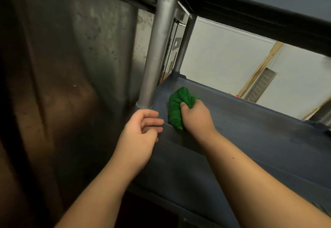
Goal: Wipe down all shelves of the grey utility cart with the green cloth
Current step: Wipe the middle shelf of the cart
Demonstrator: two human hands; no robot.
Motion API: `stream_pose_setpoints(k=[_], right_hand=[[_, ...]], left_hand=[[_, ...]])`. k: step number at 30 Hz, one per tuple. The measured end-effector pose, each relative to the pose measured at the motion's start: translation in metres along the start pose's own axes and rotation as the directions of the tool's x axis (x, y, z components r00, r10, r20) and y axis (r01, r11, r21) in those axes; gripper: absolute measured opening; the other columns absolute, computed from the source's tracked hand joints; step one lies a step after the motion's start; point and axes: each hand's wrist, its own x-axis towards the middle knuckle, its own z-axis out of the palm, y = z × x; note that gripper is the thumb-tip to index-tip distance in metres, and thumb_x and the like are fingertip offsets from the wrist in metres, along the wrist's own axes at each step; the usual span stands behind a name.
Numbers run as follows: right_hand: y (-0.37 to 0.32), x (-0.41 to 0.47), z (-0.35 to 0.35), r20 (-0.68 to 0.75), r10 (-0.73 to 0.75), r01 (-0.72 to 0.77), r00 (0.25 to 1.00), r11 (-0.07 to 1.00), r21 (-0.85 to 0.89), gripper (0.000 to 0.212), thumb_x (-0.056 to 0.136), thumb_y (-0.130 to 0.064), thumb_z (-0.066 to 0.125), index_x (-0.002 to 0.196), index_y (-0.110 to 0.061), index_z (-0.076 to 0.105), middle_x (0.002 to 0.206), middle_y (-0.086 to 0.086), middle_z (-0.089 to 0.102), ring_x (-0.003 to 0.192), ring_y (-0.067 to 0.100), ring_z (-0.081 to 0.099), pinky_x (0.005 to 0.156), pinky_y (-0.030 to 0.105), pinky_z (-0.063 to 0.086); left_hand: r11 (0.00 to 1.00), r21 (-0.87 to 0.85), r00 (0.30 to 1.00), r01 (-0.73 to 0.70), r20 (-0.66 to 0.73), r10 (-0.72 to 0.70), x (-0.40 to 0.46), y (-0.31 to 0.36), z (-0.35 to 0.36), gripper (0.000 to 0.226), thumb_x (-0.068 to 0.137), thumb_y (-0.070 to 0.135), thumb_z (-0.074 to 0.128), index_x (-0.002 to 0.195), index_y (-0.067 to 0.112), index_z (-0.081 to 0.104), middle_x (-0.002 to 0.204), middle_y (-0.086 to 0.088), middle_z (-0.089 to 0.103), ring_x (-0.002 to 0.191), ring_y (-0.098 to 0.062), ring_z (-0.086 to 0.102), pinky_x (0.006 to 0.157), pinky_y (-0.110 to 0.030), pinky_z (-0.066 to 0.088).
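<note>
Hands at the cart shelf, right one bunching the green cloth (176,108).

Right hand (196,115) grips the wadded cloth, fingers curled around it, pressing it onto the grey shelf (250,129) near the left front corner. Left hand (141,132) hovers just beside the shelf's front rim, fingers loosely curled, holding nothing. A metal post (157,48) rises from that corner toward the upper shelf (268,3).

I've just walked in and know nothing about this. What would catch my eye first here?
The bright green cloth, bunched in the right hand and pressed onto the grey cart shelf near its left corner, stands out at once. Just left of it, the left hand rests at the shelf's front edge, fingers loosely curled, below a round metal post that rises to the shelf above.
</note>
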Motion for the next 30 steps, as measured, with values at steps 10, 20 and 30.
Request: stream_pose_setpoints(k=[10,20,30], right_hand=[[-0.031,0.012,0.032,0.107,-0.049,0.044,0.993,0.998,0.046,0.040,0.088,-0.036,0.063,0.116,-0.008,0.060,0.118,0.014,0.067,0.112,0.033,0.061,0.082,0.027,0.044],[0.050,0.002,-0.046,0.050,-0.121,0.126,0.991,0.985,-0.120,0.021,0.092,-0.023,0.060,0.106,-0.014,0.047,0.097,0.007,0.059,0.096,0.032,0.061,0.068,0.026,0.037],[0.191,-0.010,-0.183,-0.017,0.005,-0.010,1.000,0.957,-0.291,0.024,0.091,-0.027,0.062,0.105,-0.013,0.047,0.094,0.009,0.059,0.093,0.034,0.060,0.067,0.030,0.037]], left_hand=[[0.999,0.034,0.999,0.009,-0.038,-0.007,0.005,-0.001,-0.005,0.043,0.085,-0.018,0.038,0.098,0.019,0.057,0.095,-0.007,0.069,0.087,-0.018,0.069,0.073,-0.035,0.052],[1.000,0.012,1.000,-0.009,0.016,0.009,-0.003,-0.010,0.066,0.044,0.084,-0.019,0.039,0.094,0.020,0.055,0.089,-0.004,0.068,0.083,-0.018,0.065,0.070,-0.032,0.049],[0.997,0.054,0.986,-0.047,0.165,0.038,-0.035,-0.028,0.174,0.044,0.087,-0.020,0.040,0.096,0.020,0.054,0.093,-0.009,0.067,0.082,-0.017,0.067,0.076,-0.038,0.052]])
